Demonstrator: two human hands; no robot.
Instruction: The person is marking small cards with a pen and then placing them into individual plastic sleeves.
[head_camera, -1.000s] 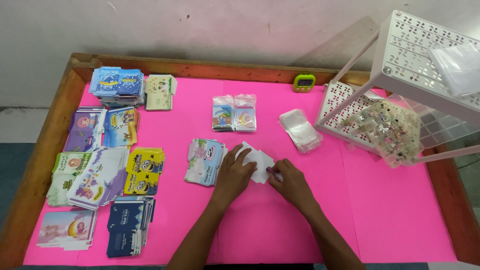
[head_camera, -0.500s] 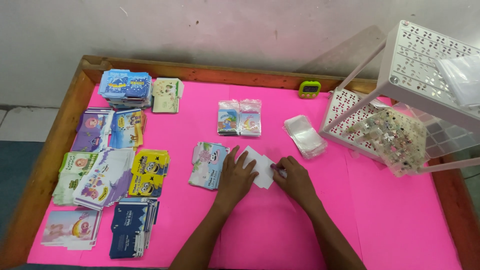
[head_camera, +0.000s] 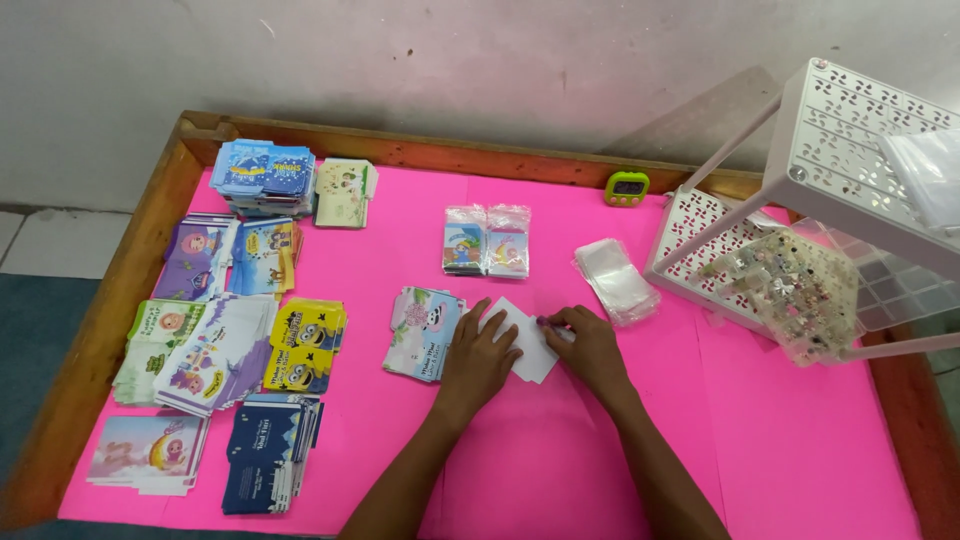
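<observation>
Hands meet at the centre of the frame, over a white card (head_camera: 528, 338) lying flat on the pink surface (head_camera: 780, 440). I see my left hand (head_camera: 478, 358) spread open, fingers splayed, pressing the card's left half down; I judge that this keeps it from sliding. My right hand (head_camera: 590, 348) is pinched together on a small purple-tipped thing at the card's right edge; it is too small for me to tell what it is.

Just left of the card, touching my left hand, lies a small stack of flat printed boxes (head_camera: 422, 333), close enough to reach without shifting. Above the hands sit two bagged packs (head_camera: 487, 240) side by side, and to their right a loose pile of clear sleeves (head_camera: 615, 280).

Sorted card stacks (head_camera: 225, 330) fill the left of the frame, grouped by design, well apart from the hands. At the right stands a white perforated rack (head_camera: 860, 140) with a clear tray of small trinkets (head_camera: 785, 275) leaning in it. A green timer (head_camera: 627, 187) rests near the far edge. A wooden rim (head_camera: 450, 152) borders the surface; behind it rises a bare, scuffed wall (head_camera: 450, 60).
</observation>
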